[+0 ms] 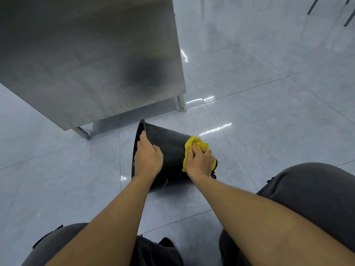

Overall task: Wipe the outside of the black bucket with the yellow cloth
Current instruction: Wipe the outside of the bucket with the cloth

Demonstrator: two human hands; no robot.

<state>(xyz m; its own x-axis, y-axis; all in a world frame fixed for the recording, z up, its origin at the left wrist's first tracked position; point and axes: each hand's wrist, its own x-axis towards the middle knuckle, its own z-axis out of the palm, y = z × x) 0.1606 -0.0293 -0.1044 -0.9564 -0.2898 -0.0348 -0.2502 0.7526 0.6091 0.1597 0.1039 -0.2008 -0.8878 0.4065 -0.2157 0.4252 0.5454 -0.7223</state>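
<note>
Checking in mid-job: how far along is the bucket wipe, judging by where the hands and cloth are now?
Done: the black bucket is tipped on its side on the tiled floor, outer wall exposed. In hand: the left hand steadies it near the rim while the right hand presses the yellow cloth against the wall near the base end. Left: probably the wall towards the rim and the hidden underside; which parts are already clean cannot be told.

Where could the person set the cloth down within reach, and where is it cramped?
Bare floor tile lies open right of the black bucket, and more tile left of its rim, below the steel cabinet. It is crowded between the bucket and the knees, where the left hand steadies the rim and the right hand presses the yellow cloth.
</note>
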